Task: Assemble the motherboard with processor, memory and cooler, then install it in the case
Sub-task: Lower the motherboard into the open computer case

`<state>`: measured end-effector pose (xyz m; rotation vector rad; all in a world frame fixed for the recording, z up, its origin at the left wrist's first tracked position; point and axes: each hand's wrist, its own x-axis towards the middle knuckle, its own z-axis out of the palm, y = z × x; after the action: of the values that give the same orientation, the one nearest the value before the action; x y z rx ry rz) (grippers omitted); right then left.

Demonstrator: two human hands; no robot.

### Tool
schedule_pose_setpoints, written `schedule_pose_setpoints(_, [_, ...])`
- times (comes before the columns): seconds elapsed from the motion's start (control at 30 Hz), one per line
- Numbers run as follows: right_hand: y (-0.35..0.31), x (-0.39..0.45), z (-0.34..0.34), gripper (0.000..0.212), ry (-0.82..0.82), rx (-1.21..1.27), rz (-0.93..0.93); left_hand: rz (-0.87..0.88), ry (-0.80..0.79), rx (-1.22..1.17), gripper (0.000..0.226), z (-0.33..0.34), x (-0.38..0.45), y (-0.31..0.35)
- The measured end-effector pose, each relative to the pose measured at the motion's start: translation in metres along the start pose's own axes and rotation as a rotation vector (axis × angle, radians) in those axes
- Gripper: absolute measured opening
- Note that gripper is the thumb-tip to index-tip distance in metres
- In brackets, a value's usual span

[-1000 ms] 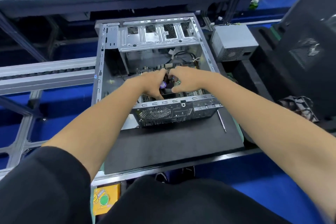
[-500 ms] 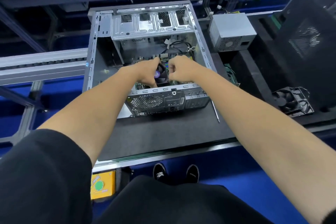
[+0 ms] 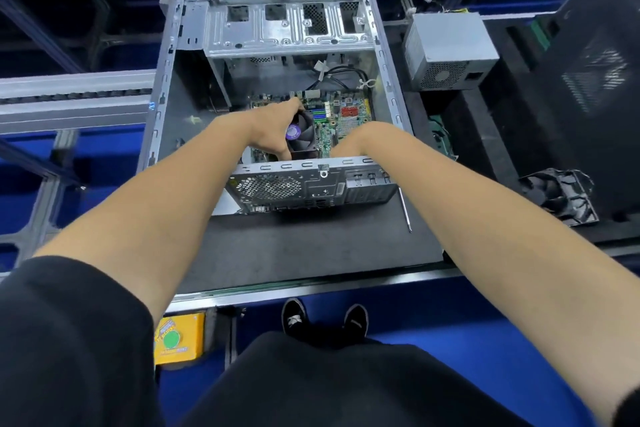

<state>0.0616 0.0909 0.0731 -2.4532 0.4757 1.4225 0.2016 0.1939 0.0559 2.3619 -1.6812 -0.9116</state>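
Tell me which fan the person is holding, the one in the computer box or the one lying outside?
The cooler fan inside the case, with the purple sticker. The left hand grips it. The loose black fan lies untouched at the right.

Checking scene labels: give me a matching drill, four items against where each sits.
Items:
1. cooler
2. power supply
3. screwdriver
4. spare fan

Places:
A. on the mat by the case's near right corner
B. inside the case, on the motherboard, gripped by the left hand
C. far right, near edge of the black tray
D. right of the case, at its far end

Pairs: 1-B, 2-D, 3-A, 4-C
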Motion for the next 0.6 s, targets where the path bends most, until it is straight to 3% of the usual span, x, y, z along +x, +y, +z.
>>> schedule_pose_setpoints(0.2, [0.0008,-0.0028,-0.0001,0.058,-0.009,-0.026,0.039,-0.001,0.015,-0.044,0.078,0.0028,-0.0022,0.0009])
schedule_pose_setpoints(0.33, [0.0016,-0.0029,0.0007,0.045,-0.021,-0.085,-0.004,0.003,0.029,-0.064,0.080,0.0025,-0.0040,0.0024])
schedule_pose_setpoints(0.6, [-0.0013,-0.0100,0.0012,0.042,-0.069,0.012,-0.007,0.005,0.029,-0.052,0.079,0.0014,-0.0078,0.0040])
